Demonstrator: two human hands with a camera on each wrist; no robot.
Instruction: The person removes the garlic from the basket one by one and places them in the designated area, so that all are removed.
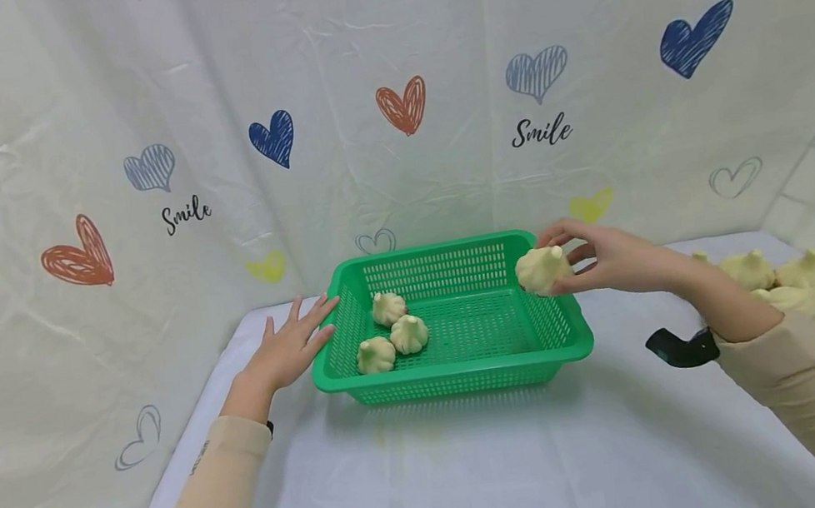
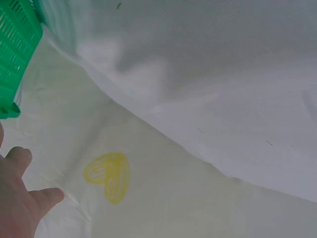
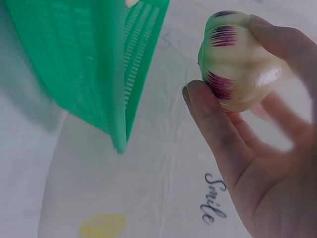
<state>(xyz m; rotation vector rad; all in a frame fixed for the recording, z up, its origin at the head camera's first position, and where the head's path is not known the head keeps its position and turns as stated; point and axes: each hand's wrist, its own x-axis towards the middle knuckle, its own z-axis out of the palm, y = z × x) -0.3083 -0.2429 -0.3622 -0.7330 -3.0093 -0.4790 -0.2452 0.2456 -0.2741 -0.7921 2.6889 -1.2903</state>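
Note:
A green plastic basket (image 1: 458, 368) with slotted walls stands on the table, three cream garlic bulbs (image 1: 410, 334) lying at its left end. My right hand (image 1: 608, 260) pinches another garlic bulb (image 1: 541, 270) by thumb and fingers, over the basket's right rim. In the right wrist view this bulb (image 3: 242, 62) shows purple streaks on its underside, and the basket wall (image 3: 106, 74) rises beside it. My left hand (image 1: 290, 347) is spread out with fingertips at the basket's left rim. Only part of the left hand (image 2: 22, 193) shows in the left wrist view.
Several more garlic bulbs (image 1: 781, 283) lie at the table's right side, partly hidden behind the right forearm. A black strap-like piece (image 1: 682, 347) sits by the right wrist. A white curtain (image 1: 325, 62) printed with hearts hangs right behind the basket.

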